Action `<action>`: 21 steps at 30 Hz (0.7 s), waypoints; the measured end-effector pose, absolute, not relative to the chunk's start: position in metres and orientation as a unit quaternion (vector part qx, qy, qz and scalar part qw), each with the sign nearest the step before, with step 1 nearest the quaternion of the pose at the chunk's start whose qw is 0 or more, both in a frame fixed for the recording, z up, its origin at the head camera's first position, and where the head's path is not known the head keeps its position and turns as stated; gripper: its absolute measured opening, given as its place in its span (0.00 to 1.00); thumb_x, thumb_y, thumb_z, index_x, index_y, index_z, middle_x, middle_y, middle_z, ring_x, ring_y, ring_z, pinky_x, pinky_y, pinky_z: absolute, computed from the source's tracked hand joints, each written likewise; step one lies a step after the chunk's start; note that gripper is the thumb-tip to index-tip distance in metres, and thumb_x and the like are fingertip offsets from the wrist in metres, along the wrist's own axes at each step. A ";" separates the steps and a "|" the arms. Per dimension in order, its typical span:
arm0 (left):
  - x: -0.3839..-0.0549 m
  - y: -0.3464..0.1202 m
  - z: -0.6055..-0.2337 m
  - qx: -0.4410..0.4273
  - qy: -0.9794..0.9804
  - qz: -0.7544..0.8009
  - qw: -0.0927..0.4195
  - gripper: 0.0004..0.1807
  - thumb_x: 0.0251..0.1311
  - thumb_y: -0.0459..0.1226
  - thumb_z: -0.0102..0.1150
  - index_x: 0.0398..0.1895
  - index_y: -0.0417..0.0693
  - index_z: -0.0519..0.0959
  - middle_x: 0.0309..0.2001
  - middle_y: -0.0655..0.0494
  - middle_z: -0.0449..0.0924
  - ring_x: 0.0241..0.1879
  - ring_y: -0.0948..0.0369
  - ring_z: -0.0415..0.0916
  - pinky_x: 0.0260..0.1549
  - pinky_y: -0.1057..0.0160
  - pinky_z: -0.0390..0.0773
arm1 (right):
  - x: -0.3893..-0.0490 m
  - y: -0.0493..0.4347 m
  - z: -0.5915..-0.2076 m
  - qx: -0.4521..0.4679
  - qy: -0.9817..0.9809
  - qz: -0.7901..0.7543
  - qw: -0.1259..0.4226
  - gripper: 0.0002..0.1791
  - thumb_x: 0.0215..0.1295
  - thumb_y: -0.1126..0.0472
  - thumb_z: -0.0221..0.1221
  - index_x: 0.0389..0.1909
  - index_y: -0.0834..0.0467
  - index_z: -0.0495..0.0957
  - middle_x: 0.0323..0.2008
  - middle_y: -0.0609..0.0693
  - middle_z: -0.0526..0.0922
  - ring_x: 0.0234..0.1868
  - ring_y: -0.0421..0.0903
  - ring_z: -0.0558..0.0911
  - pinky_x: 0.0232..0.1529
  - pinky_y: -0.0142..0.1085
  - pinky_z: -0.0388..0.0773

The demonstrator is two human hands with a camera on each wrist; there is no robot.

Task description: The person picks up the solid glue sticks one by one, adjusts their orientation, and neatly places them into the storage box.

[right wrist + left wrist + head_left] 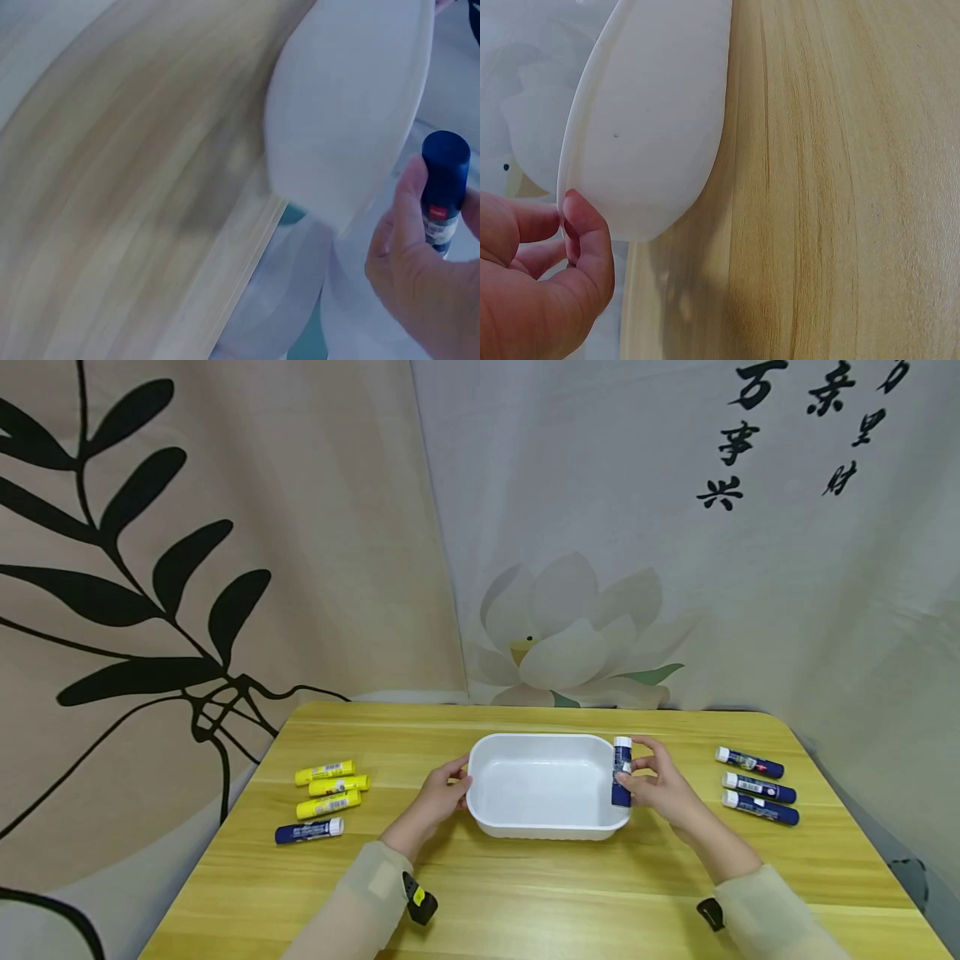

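A white plastic basin point(547, 828) stands mid-table in the head view. My left hand point(441, 793) pinches its left rim; the left wrist view shows thumb and bent fingers at the edge of the basin point(645, 112). My right hand point(663, 785) holds a dark blue glue stick point(622, 777) with a white cap, upright over the basin's right rim. In the right wrist view the blue glue stick point(445, 172) sits between thumb and fingers, beside the basin's outer wall point(337, 112).
Several glue sticks lie at the left: yellow ones point(328, 804) in a loose column and a blue one point(309, 831) nearest me. At the right lie 3 blue glue sticks point(759, 787) with white caps. Printed curtains point(600, 527) hang behind the wooden table point(540, 893).
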State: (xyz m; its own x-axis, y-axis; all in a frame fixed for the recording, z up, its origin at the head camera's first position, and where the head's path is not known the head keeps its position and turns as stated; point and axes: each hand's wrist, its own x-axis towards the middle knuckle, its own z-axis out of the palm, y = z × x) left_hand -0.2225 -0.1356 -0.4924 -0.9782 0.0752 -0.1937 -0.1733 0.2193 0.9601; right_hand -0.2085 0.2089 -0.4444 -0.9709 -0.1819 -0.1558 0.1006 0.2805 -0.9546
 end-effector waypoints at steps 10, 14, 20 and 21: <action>-0.223 -0.136 -0.493 -0.033 0.776 0.621 0.101 0.25 0.68 0.30 0.47 0.69 0.45 0.63 0.42 0.48 0.66 0.26 0.63 0.66 0.27 0.65 0.75 | -0.218 0.155 -0.452 -0.005 0.734 -0.658 0.168 0.37 0.66 0.63 0.57 0.68 0.55 0.45 0.49 0.60 0.62 0.39 0.47 0.77 0.39 0.43 0.82; -0.222 -0.136 -0.492 -0.031 0.776 0.621 0.102 0.25 0.68 0.31 0.48 0.69 0.45 0.63 0.43 0.48 0.66 0.26 0.63 0.66 0.27 0.65 0.74 | -0.222 0.126 -0.455 0.005 0.740 -0.647 0.186 0.35 0.65 0.65 0.57 0.67 0.55 0.49 0.45 0.60 0.64 0.36 0.49 0.79 0.36 0.45 0.83; -0.222 -0.136 -0.492 -0.032 0.772 0.627 0.104 0.26 0.68 0.31 0.48 0.69 0.45 0.63 0.43 0.48 0.66 0.26 0.63 0.66 0.28 0.64 0.74 | -0.229 0.084 -0.463 0.015 0.769 -0.603 0.211 0.34 0.61 0.67 0.60 0.64 0.55 0.54 0.40 0.59 0.66 0.33 0.51 0.80 0.29 0.44 0.83; -0.222 -0.136 -0.492 -0.031 0.770 0.629 0.105 0.26 0.68 0.31 0.48 0.69 0.44 0.63 0.43 0.48 0.66 0.26 0.63 0.66 0.28 0.64 0.74 | -0.230 0.078 -0.464 0.017 0.775 -0.595 0.213 0.34 0.61 0.67 0.60 0.64 0.55 0.55 0.39 0.59 0.67 0.32 0.50 0.80 0.29 0.44 0.83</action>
